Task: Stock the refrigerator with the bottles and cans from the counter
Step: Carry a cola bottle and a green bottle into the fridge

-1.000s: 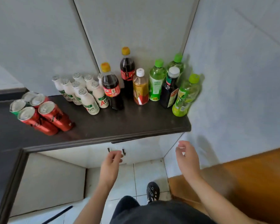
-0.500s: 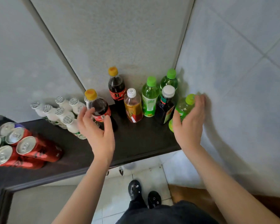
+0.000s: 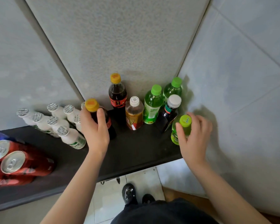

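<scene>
Crowding is the chief risk. The left hand (image 3: 94,131) has its fingers and thumb curled round the shoulder of the near cola bottle (image 3: 110,126). That bottle stands on the dark worktop (image 3: 136,151) with a cluster of small white bottles (image 3: 55,123) just beside it at its 9 o'clock. Lifted at a slant, it could, I judge, topple one of them towards the red cans (image 3: 23,165) at 8 o'clock.

The right hand (image 3: 192,136) curls round the light green bottle (image 3: 174,136) just under its cap. This bottle is at the 3 o'clock end of the row, near the front edge and the tiled wall. So high a grip on a smooth bottle may slip. The bottle could also swing into the dark white-capped bottle (image 3: 170,113) at its 10 o'clock.

No refrigerator shows, and every drink is on the worktop.

Half a second earlier both hands were spread open, the left in front of the cola bottle and the right alongside the green one. Both have since closed on their bottles. Whether either bottle has left the worktop I cannot tell.
</scene>
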Demonstrator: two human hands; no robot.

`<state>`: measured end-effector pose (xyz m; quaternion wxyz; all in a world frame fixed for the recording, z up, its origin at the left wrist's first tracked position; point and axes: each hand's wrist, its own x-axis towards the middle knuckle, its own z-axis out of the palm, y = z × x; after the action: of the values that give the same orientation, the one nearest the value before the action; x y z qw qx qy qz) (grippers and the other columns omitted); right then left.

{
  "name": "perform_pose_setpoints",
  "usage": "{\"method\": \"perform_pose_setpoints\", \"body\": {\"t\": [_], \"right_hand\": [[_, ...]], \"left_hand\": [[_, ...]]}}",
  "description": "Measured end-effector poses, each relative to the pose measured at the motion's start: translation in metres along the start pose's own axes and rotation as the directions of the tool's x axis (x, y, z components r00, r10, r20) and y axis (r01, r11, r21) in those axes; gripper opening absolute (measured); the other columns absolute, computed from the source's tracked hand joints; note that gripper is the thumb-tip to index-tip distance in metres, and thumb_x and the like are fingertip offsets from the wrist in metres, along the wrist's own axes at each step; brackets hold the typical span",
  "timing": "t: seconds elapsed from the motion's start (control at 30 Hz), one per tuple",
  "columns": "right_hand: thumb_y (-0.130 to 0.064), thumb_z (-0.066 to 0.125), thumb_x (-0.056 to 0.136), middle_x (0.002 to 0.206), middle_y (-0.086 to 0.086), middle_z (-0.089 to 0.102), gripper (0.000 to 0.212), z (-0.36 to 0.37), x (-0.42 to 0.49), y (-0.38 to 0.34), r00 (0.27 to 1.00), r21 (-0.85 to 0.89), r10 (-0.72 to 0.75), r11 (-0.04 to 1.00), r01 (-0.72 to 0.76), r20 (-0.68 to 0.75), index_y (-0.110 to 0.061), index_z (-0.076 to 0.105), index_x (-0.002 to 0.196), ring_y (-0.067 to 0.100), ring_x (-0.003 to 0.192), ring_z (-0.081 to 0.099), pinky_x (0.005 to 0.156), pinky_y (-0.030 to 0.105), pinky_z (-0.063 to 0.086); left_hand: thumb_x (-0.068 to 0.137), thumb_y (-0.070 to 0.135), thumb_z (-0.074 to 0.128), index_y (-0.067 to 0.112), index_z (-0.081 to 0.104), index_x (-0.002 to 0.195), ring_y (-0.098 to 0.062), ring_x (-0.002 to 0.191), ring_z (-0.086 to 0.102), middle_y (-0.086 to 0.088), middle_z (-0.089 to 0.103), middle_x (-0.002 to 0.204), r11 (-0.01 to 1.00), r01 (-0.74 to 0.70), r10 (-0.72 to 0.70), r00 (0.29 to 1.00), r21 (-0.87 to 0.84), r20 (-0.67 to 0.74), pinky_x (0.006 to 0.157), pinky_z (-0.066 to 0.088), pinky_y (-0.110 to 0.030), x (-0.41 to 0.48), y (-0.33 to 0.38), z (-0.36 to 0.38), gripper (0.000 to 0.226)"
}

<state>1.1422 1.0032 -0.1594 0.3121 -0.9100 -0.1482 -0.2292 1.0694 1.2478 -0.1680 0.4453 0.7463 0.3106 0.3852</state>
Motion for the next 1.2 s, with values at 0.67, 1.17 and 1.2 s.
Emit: {"method": "perform_pose_setpoints", "body": {"t": [0.67,1.17,1.2], "right_hand": [[-0.036,0.048,0.091,0.093,-0.018,0.059,0.013,-0.007,0.005,-0.072,0.973,0.614,-0.119,0.789,-0.029,0.199,-0.03,0.054,0.101,-0.005,0.09,0.055,0.08,0.007,0.039],[-0.046,0.051,0.087,0.092,-0.001,0.065,0.034,0.015,-0.12,-0.178,0.42,0.812,-0.7,0.547,-0.204,0.578,-0.015,0.061,0.099,0.012,0.086,0.06,0.079,0.031,0.049],[-0.047,0.051,0.087,0.092,-0.002,0.065,0.035,0.014,-0.136,-0.182,0.367,0.811,-0.725,0.542,-0.22,0.583,-0.016,0.061,0.1,0.011,0.086,0.06,0.078,0.029,0.049]], "left_hand": [[0.092,0.032,0.037,0.025,0.054,0.083,0.006,0.072,0.049,0.021,0.056,0.076,0.983,0.012,-0.027,0.996,-0.185,-0.079,0.069,0.037,-0.01,-0.043,0.049,-0.063,0.02],[0.085,0.043,0.043,0.025,0.062,0.082,-0.011,0.08,0.063,0.004,0.069,0.083,0.887,0.368,-0.455,0.59,-0.279,-0.667,0.072,0.052,-0.028,-0.243,0.038,-0.209,0.026],[0.084,0.045,0.044,0.026,0.063,0.083,-0.012,0.079,0.063,0.004,0.069,0.083,0.875,0.387,-0.471,0.539,-0.292,-0.699,0.072,0.053,-0.028,-0.264,0.037,-0.215,0.027]]}}
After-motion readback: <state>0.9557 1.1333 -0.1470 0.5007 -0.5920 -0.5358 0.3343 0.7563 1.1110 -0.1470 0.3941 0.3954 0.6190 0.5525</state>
